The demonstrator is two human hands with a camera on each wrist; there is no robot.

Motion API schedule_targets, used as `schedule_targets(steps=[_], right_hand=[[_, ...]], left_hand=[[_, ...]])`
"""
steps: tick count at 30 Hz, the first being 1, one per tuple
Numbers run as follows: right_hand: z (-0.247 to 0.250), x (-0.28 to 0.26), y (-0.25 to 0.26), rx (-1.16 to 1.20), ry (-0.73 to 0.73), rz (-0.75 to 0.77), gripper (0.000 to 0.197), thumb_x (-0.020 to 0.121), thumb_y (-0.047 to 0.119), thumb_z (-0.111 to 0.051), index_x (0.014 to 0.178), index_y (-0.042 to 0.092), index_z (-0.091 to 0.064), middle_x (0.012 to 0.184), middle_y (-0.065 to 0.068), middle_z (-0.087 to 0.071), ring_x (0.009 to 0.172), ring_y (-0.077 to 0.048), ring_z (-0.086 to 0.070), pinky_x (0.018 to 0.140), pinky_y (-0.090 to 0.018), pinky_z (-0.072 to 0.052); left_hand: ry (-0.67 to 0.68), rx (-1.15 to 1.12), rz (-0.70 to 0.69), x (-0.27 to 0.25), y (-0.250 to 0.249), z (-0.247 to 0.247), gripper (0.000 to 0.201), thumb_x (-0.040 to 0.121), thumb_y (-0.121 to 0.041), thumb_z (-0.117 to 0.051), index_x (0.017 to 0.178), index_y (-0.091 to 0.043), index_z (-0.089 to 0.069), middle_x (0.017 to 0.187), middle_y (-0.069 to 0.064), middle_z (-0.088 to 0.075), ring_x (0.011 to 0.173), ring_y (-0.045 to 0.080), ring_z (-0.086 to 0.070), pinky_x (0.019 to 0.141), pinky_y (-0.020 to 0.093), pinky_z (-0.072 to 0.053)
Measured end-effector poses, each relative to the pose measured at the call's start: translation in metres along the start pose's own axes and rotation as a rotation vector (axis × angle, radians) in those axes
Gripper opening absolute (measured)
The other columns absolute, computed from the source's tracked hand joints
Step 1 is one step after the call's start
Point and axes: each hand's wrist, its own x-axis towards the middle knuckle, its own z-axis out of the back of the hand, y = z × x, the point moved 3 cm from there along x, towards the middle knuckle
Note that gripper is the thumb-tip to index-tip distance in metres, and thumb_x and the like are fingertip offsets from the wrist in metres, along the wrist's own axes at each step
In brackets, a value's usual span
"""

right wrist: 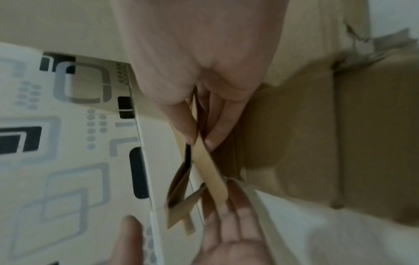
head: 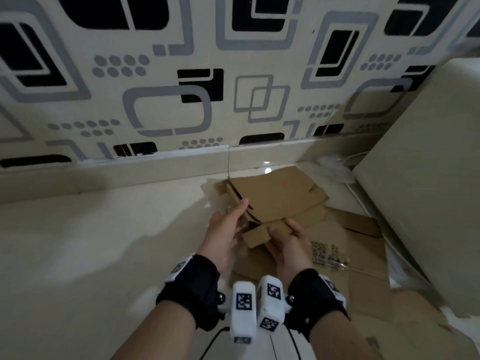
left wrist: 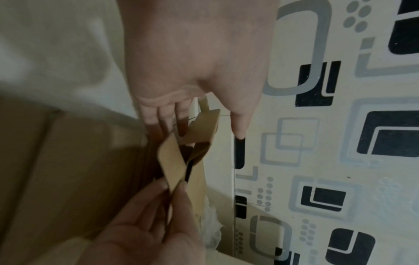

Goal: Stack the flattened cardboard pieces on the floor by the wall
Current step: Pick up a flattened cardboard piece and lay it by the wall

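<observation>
I hold a flattened brown cardboard piece (head: 280,193) just above the floor, close to the patterned wall (head: 155,105). My left hand (head: 228,227) supports its left edge from below with straight fingers (left wrist: 166,116); the thumb (left wrist: 239,129) stands apart from the cardboard in the wrist views. My right hand (head: 285,240) pinches a folded flap (right wrist: 208,166) at the near edge between thumb and fingers. A larger flattened cardboard sheet (head: 358,227) with a printed label lies on the floor beneath it.
A pale skirting board (head: 130,170) runs along the wall's foot. A tall white cabinet or box (head: 428,178) stands at the right, with a white cable and crumpled plastic (head: 335,165) in the corner. Pale glossy floor (head: 91,242) stretches to the left.
</observation>
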Motion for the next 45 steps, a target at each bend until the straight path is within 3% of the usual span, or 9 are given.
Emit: schedule_targets(steps=[3, 8, 13, 22, 27, 30, 33, 41, 45], right_hand=[[-0.011, -0.007, -0.009, -0.126, 0.134, -0.008, 0.050, 0.080, -0.004, -0.076, 0.121, 0.017, -0.057, 0.110, -0.009, -0.072, 0.100, -0.025, -0.070, 0.082, -0.038, -0.059], [-0.027, -0.017, -0.018, -0.305, 0.289, 0.022, 0.051, 0.081, 0.010, -0.079, 0.125, 0.020, -0.056, 0.097, -0.004, -0.077, 0.090, -0.024, -0.072, 0.080, -0.037, -0.055], [-0.032, -0.006, -0.014, -0.182, 0.110, 0.087, 0.057, 0.088, 0.022, -0.072, 0.135, 0.030, -0.042, 0.118, -0.016, -0.066, 0.075, -0.025, -0.071, 0.064, -0.035, -0.058], [-0.095, 0.000, -0.035, -0.352, 0.180, 0.006, 0.046, 0.090, 0.017, -0.069, 0.132, 0.014, -0.050, 0.076, -0.014, -0.069, 0.054, -0.020, -0.061, 0.052, -0.029, -0.053], [-0.137, -0.018, -0.068, -0.672, 0.249, 0.011, 0.032, 0.092, 0.008, -0.061, 0.124, 0.010, -0.054, 0.085, -0.013, -0.067, 0.063, -0.024, -0.063, 0.054, -0.032, -0.056], [-0.140, -0.024, -0.090, -0.938, 0.256, -0.031, 0.037, 0.088, 0.018, -0.062, 0.123, 0.017, -0.049, 0.096, -0.010, -0.064, 0.074, -0.030, -0.071, 0.063, -0.040, -0.063], [-0.140, -0.028, -0.097, -0.965, 0.247, -0.090, 0.038, 0.087, 0.021, -0.063, 0.120, 0.014, -0.046, 0.099, -0.016, -0.065, 0.067, -0.034, -0.072, 0.062, -0.046, -0.063], [-0.148, -0.039, -0.103, -0.681, 0.377, -0.222, 0.034, 0.090, -0.003, -0.060, 0.119, 0.003, -0.044, 0.091, -0.023, -0.066, 0.066, -0.029, -0.068, 0.068, -0.038, -0.061], [-0.146, -0.041, -0.103, -0.685, 0.368, -0.209, 0.027, 0.090, -0.002, -0.060, 0.116, -0.005, -0.052, 0.094, -0.023, -0.067, 0.067, -0.027, -0.068, 0.065, -0.034, -0.060]], left_hand=[[-0.097, 0.038, -0.024, 0.004, -0.008, 0.007, 0.096, 0.054, -0.062, -0.089, 0.135, -0.023, -0.057, 0.123, 0.002, -0.074, 0.108, 0.025, -0.072, 0.089, 0.044, -0.059], [-0.243, 0.022, -0.154, 0.003, -0.015, 0.035, 0.032, 0.091, -0.020, -0.070, 0.122, -0.020, -0.063, 0.117, 0.005, -0.073, 0.103, 0.024, -0.069, 0.087, 0.040, -0.058], [-0.305, -0.022, -0.143, 0.002, -0.029, 0.101, 0.033, 0.091, -0.010, -0.069, 0.123, -0.015, -0.066, 0.114, 0.007, -0.073, 0.102, 0.030, -0.069, 0.078, 0.035, -0.054], [-0.395, 0.085, -0.127, -0.027, -0.047, 0.222, 0.022, 0.087, -0.012, -0.076, 0.108, -0.017, -0.069, 0.111, 0.010, -0.076, 0.102, 0.032, -0.071, 0.087, 0.041, -0.056], [-0.538, 0.094, -0.247, -0.043, -0.048, 0.261, 0.039, 0.092, -0.019, -0.074, 0.129, -0.020, -0.061, 0.117, 0.006, -0.069, 0.091, 0.020, -0.066, 0.065, 0.029, -0.050], [-0.599, 0.083, -0.297, -0.045, -0.044, 0.280, 0.076, 0.088, -0.020, -0.079, 0.152, -0.026, -0.039, 0.125, 0.005, -0.056, 0.107, 0.029, -0.062, 0.083, 0.039, -0.052], [-0.592, 0.069, -0.327, -0.040, -0.042, 0.297, 0.089, 0.083, -0.009, -0.081, 0.155, -0.031, -0.033, 0.140, 0.002, -0.047, 0.122, 0.031, -0.057, 0.101, 0.045, -0.049], [-0.507, 0.414, -0.445, -0.028, -0.050, 0.312, 0.062, 0.087, -0.019, -0.077, 0.145, -0.028, -0.057, 0.139, 0.001, -0.062, 0.125, 0.026, -0.061, 0.104, 0.045, -0.050], [-0.316, 0.569, -0.316, -0.014, -0.047, 0.306, 0.084, 0.096, -0.026, -0.068, 0.163, -0.037, -0.020, 0.152, -0.017, -0.040, 0.136, 0.013, -0.046, 0.115, 0.037, -0.036]])
